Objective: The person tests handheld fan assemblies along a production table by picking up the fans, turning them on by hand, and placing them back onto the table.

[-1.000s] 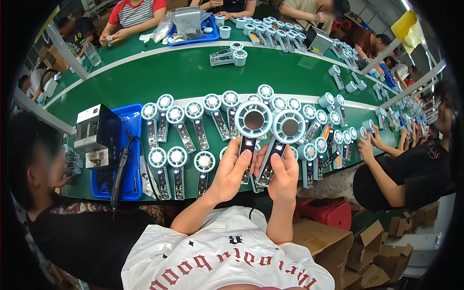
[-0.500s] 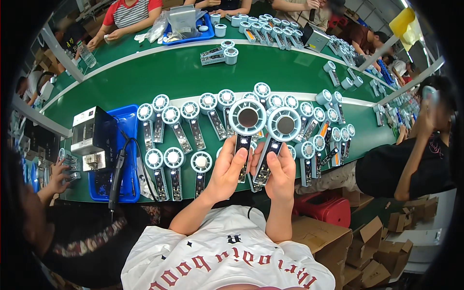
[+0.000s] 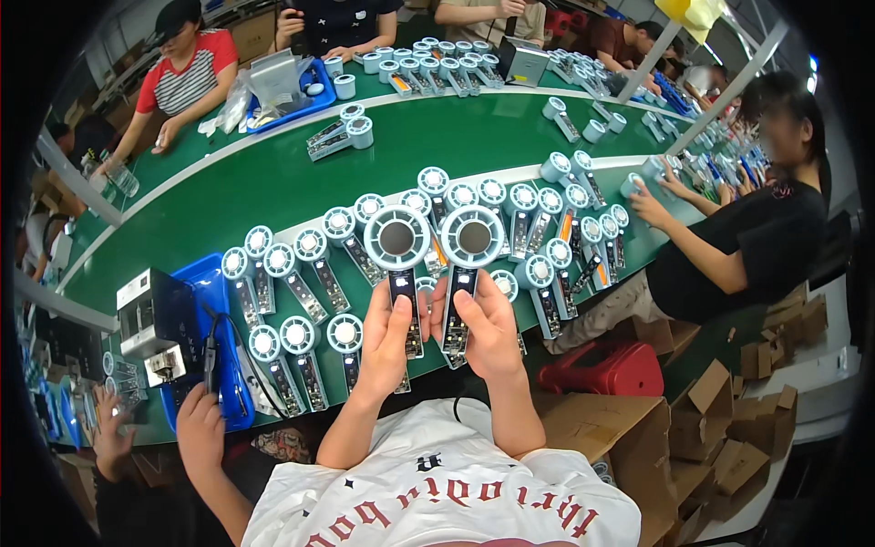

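My left hand (image 3: 386, 339) is closed round the handle of a light-blue handheld fan (image 3: 397, 239), thumb on the exposed circuit board. In my right hand (image 3: 483, 330) is a second handheld fan (image 3: 475, 237), gripped the same way. Both fans stand upright side by side, their round ringed heads with dark centres facing me. Lit white spots show on both boards. Behind and beside my hands, several similar fans (image 3: 310, 244) lie in rows on the green table (image 3: 228, 196), their handles open with boards showing.
At left, a blue tray (image 3: 239, 421) stands beside a black-and-white boxy device (image 3: 146, 314). A co-worker's hand (image 3: 200, 415) is at a black corded pen-shaped tool (image 3: 211, 360). Another person (image 3: 747, 219) works at right. A red stool (image 3: 602, 369) and cardboard boxes (image 3: 592, 428) stand below.
My view has turned, shifting the scene. The two fans have drawn level and stand more upright. A co-worker's hand has come to the black tool; the person at right has lowered their hands to the fans.
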Tool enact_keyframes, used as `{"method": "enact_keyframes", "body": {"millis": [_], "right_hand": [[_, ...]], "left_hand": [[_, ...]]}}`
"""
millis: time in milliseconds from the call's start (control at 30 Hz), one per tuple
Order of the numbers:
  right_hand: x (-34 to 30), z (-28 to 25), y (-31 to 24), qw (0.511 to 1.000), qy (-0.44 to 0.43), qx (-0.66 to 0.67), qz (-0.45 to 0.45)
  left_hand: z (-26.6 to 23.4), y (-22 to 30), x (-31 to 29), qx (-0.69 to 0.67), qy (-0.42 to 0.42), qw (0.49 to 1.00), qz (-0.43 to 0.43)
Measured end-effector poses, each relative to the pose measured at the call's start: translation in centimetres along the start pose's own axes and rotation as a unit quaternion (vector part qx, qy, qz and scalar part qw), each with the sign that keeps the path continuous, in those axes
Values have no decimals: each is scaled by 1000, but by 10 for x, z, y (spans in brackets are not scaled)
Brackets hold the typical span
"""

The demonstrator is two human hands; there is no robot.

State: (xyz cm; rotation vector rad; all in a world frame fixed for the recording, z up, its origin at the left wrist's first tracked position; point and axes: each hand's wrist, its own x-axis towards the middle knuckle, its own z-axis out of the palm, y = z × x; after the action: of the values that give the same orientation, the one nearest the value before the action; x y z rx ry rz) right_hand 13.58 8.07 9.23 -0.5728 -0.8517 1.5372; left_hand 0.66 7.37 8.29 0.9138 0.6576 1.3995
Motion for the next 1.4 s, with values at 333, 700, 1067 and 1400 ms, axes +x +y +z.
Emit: {"method": "enact_keyframes", "body": {"millis": [333,700,1067,1400], "right_hand": [[1,-14,-16,999,26,-31,-30],[1,-177,-107,941,315,-112,-44],[6,-286,-147,848,432,-305,-30],[73,-390,-175,762,410,-492,92]], "left_hand": [[5,-5,8,9,-15,1000,-13],[3,-16,23,-11,-5,998,-56],[-8,-19,32,-28,40,995,-90],[-43,-1,23,-52,151,981,-112]]}}
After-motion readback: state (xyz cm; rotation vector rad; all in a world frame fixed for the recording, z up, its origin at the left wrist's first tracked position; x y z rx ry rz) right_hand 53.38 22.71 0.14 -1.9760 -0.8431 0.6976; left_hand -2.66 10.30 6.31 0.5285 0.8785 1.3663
